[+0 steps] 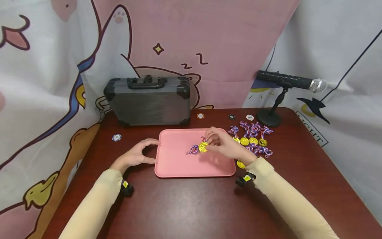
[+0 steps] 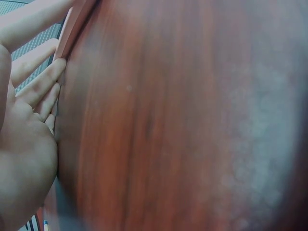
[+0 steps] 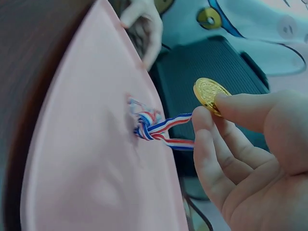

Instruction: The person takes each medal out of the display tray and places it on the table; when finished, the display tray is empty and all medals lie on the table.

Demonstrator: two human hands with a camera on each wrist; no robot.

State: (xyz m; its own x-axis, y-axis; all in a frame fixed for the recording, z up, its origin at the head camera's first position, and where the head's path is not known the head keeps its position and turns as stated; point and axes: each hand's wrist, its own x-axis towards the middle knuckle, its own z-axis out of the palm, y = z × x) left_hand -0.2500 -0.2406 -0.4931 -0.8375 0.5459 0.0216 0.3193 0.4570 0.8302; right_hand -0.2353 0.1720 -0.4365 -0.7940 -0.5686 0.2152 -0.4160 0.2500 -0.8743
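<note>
Between the thumb and fingers of my right hand [image 1: 222,142] is a gold medal [image 1: 203,146], held over the pink tray [image 1: 179,167]. Its red, white and blue ribbon [image 3: 156,129] is knotted into a bundle and hangs onto or just above the tray surface; I cannot tell which. My left hand [image 1: 137,154] is at the tray's left edge, thumb and fingers spread apart. In the left wrist view its fingertips touch the tray's rim [image 2: 72,29]. Right of the tray lie several more gold medals [image 1: 244,141] with bundled ribbons, partly hidden by my right forearm.
A dark ribbed case [image 1: 149,106] stands behind the tray. At the back right is a microphone [image 1: 286,81] on a round-based stand [image 1: 268,117]. Poker chips lie about: blue-white [image 1: 116,137], orange [image 1: 200,116], black [image 1: 231,117] and white [image 1: 250,117]. Printed cloth hangs around the table.
</note>
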